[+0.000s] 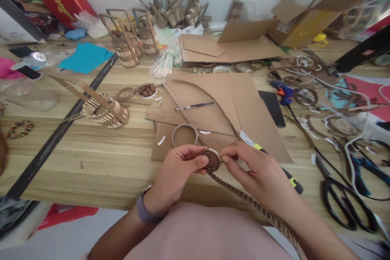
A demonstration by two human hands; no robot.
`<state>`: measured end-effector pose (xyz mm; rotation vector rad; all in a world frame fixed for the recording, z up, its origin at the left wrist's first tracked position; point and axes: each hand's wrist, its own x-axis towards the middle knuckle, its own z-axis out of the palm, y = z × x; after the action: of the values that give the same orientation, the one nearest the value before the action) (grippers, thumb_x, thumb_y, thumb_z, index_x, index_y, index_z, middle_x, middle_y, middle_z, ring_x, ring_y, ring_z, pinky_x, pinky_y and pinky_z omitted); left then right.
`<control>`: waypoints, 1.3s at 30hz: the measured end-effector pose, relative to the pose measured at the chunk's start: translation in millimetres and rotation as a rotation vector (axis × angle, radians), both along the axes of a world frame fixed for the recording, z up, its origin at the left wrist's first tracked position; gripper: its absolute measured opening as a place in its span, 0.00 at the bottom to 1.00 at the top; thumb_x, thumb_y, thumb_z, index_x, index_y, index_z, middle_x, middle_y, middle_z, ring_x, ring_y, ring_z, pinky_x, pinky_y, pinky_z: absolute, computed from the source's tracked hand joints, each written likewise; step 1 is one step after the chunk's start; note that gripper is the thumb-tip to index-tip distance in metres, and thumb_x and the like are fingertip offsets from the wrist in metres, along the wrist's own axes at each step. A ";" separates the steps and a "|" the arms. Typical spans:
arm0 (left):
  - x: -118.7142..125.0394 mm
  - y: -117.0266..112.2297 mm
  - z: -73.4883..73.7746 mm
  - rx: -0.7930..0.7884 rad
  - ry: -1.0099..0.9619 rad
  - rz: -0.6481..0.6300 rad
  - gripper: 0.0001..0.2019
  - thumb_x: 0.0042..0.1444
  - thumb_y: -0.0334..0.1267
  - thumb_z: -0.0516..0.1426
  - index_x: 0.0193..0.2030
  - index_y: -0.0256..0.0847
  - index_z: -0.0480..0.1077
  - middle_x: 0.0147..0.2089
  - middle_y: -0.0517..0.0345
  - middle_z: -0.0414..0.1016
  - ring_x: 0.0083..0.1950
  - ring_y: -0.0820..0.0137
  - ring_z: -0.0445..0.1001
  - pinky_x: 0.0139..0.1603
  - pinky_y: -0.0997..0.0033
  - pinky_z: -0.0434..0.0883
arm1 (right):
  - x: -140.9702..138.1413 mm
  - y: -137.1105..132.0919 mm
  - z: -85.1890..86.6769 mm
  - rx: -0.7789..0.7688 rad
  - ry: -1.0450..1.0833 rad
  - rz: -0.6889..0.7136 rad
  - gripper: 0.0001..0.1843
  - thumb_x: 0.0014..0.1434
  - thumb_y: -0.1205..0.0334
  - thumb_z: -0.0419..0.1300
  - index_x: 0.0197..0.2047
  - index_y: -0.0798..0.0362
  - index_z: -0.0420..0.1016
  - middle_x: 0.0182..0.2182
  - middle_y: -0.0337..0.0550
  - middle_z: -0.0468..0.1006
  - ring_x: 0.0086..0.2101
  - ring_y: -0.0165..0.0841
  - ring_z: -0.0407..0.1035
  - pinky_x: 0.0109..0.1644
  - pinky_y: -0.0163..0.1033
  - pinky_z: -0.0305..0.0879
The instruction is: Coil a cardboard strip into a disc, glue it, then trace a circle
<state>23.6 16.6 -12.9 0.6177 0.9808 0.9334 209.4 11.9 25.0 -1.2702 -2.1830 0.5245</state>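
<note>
Over the wooden table, the left hand clamps a coiled brown disc between thumb and fingers; the right hand pinches together at its rim, contents unclear. Probably light and crushable, it suits a gentle edge hold.

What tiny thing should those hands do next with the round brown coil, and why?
Perhaps the right hand should press gently along the white edge of the brown coil: that hand's fingertips are at the coil's rim, and the left hand grips the coil, which may help steady it.
</note>
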 end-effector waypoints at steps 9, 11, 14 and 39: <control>1.0 -0.1 -2.7 0.013 0.008 -0.002 0.15 0.40 0.41 0.72 0.35 0.39 0.81 0.33 0.56 0.82 0.33 0.70 0.77 0.31 0.75 0.73 | 1.3 -5.1 -3.1 0.162 -0.063 -0.024 0.07 0.62 0.68 0.55 0.37 0.50 0.74 0.27 0.39 0.78 0.28 0.32 0.71 0.33 0.38 0.65; 2.0 0.1 -1.1 0.004 0.005 0.001 0.14 0.39 0.41 0.72 0.34 0.39 0.81 0.32 0.56 0.82 0.32 0.71 0.77 0.30 0.76 0.73 | 0.6 -4.5 -3.5 0.225 -0.130 -0.019 0.07 0.62 0.67 0.55 0.34 0.51 0.73 0.25 0.39 0.76 0.26 0.32 0.69 0.32 0.39 0.62; 3.3 0.2 1.4 -0.013 0.010 0.005 0.15 0.37 0.40 0.73 0.33 0.38 0.81 0.31 0.57 0.81 0.31 0.72 0.76 0.30 0.77 0.72 | -0.3 -2.8 -1.7 0.297 -0.203 0.003 0.08 0.62 0.68 0.54 0.31 0.51 0.71 0.23 0.38 0.74 0.24 0.32 0.66 0.32 0.39 0.60; 0.5 -1.4 -2.3 -0.058 0.049 -0.091 0.11 0.39 0.36 0.71 0.33 0.40 0.81 0.31 0.58 0.82 0.31 0.74 0.76 0.27 0.81 0.70 | 199.6 8.9 -44.6 0.083 -0.446 -0.865 0.05 0.53 0.60 0.63 0.28 0.49 0.78 0.19 0.44 0.73 0.19 0.35 0.65 0.24 0.40 0.54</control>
<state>24.0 15.2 -15.2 0.6334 1.0122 0.8103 409.0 20.8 -19.6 -2.2337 -1.6717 -0.2165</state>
